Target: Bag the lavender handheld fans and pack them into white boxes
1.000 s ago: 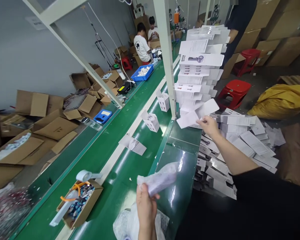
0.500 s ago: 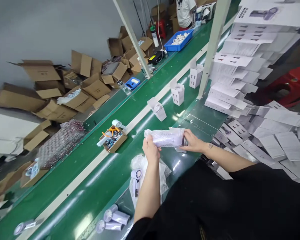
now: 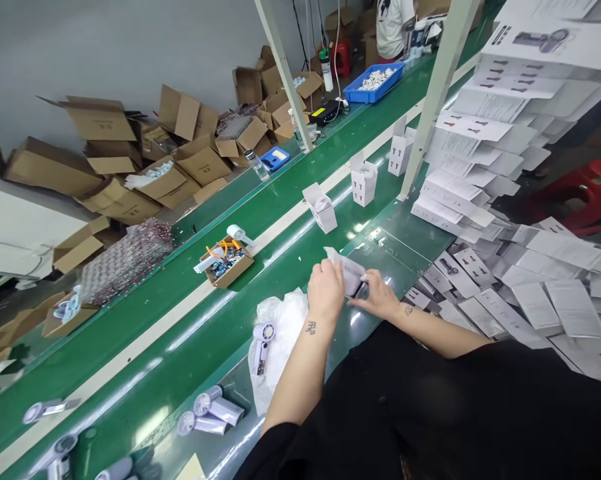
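Note:
Both my hands are closed around a lilac handheld fan in bubble wrap (image 3: 351, 273), held tilted above the near side of the green conveyor belt. My left hand (image 3: 326, 290) curls over its left side, and my fingers hide part of it. At its lower right end, my right hand (image 3: 379, 297) pinches it beside a dark, glossy part. Just left of my left forearm, an unwrapped lilac fan (image 3: 263, 343) lies on white bubble-wrap sheets (image 3: 285, 320). More lilac fans (image 3: 213, 408) lie together at the belt's near edge.
Open white boxes (image 3: 321, 210) stand along the conveyor belt (image 3: 180, 373). A small carton of parts (image 3: 230, 267) sits on its middle strip. Folded white boxes (image 3: 485, 300) pile up at right beside a metal post (image 3: 435, 100). Across the belt are a blue tray (image 3: 373, 83) and cardboard cartons (image 3: 200, 163).
The wrapped fan has turned from level to tilted, and my left hand has moved right and up over it, closer to my right hand. More fans have come into view at lower left.

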Motion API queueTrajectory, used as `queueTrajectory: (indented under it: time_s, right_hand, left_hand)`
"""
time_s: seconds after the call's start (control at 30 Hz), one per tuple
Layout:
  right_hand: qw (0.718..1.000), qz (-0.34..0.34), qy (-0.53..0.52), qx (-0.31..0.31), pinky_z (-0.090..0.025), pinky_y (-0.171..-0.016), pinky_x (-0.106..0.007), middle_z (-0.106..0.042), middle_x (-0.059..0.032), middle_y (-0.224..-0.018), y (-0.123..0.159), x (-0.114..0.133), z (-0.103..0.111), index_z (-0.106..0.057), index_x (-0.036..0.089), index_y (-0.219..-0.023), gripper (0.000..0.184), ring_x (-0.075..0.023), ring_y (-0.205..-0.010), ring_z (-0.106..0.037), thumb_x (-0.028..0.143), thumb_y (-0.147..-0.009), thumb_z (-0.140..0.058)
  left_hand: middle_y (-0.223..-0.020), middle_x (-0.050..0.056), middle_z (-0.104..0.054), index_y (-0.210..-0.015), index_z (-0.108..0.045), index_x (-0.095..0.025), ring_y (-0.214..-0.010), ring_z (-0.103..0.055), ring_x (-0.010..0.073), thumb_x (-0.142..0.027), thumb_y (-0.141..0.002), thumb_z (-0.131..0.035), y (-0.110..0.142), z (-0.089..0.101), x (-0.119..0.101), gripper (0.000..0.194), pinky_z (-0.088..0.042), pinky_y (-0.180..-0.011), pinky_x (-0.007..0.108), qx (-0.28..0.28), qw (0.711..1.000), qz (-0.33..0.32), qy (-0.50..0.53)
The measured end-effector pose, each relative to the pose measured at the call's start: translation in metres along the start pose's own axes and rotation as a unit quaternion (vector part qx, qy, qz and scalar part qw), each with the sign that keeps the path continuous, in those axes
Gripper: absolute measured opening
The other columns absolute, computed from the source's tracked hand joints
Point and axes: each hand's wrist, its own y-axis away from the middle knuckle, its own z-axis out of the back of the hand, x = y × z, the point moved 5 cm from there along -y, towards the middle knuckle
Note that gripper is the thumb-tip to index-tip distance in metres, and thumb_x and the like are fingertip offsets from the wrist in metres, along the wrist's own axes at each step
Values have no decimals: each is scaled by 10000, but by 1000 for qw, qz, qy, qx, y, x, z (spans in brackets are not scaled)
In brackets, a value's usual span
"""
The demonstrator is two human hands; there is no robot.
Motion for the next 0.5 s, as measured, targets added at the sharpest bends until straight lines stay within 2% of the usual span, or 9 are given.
queueTrajectory:
  time_s: [0.07, 0.13, 0.2, 0.3, 0.4, 0.5]
  right_hand:
    - [1000, 22, 7, -2, -539, -740, -449, -428, -136, -1098, -1, 8, -5, -331, 209, -1122, 533, -282, -988, -532, 369, -734, -659]
    - [999, 31, 1, -12, -527, -783, -457, -433, -135, -1089, -3, 10, -5, -326, 209, -1121, 485, -279, -1014, -515, 298, -747, -622]
    - [999, 31, -18, -9, -512, -829, -464, -429, -137, -1115, -3, 6, -3, -320, 212, -1129, 514, -281, -1060, -494, 283, -729, -634]
    - [997, 24, -66, 35, -519, -822, -444, -425, -144, -1183, 0, -2, 1, -317, 212, -1156, 543, -273, -1092, -499, 290, -725, -637]
    - [992, -23, -98, 79, -529, -803, -437, -463, -129, -1167, -4, -6, 8, -357, 207, -1127, 534, -263, -1034, -546, 317, -701, -661]
    - [978, -68, -142, 134, -548, -773, -416, -492, -107, -1141, -28, 0, 12, -411, 212, -1074, 525, -251, -981, -572, 352, -664, -707]
  left_hand:
    - [-878, 101, -575, -977, -548, -147, -751, -583, 207, -515, -920, -322, 11, -11, -8, 436, -421, -588, 279, 28, 999, -34, 9]
    - [-923, 118, -575, -1056, -546, -137, -828, -577, 230, -544, -902, -342, 22, -21, -11, 480, -441, -652, 307, 29, 997, -71, 16]
    - [-956, 130, -589, -1100, -557, -142, -927, -558, 252, -492, -915, -354, 31, -30, -10, 445, -439, -764, 354, 15, 993, -118, 21]
    - [-1015, 107, -635, -1111, -596, -217, -1086, -503, 275, -384, -932, -372, 43, -45, -9, 333, -356, -934, 460, 24, 977, -208, 34]
    - [-1045, 90, -667, -1120, -621, -259, -1197, -433, 315, -415, -901, -441, 48, -51, -6, 323, -215, -1020, 583, 53, 976, -199, 66]
    - [-1033, 100, -677, -1091, -647, -242, -1227, -400, 354, -470, -839, -535, 51, -34, -3, 358, -156, -1041, 615, 48, 973, -185, 130]
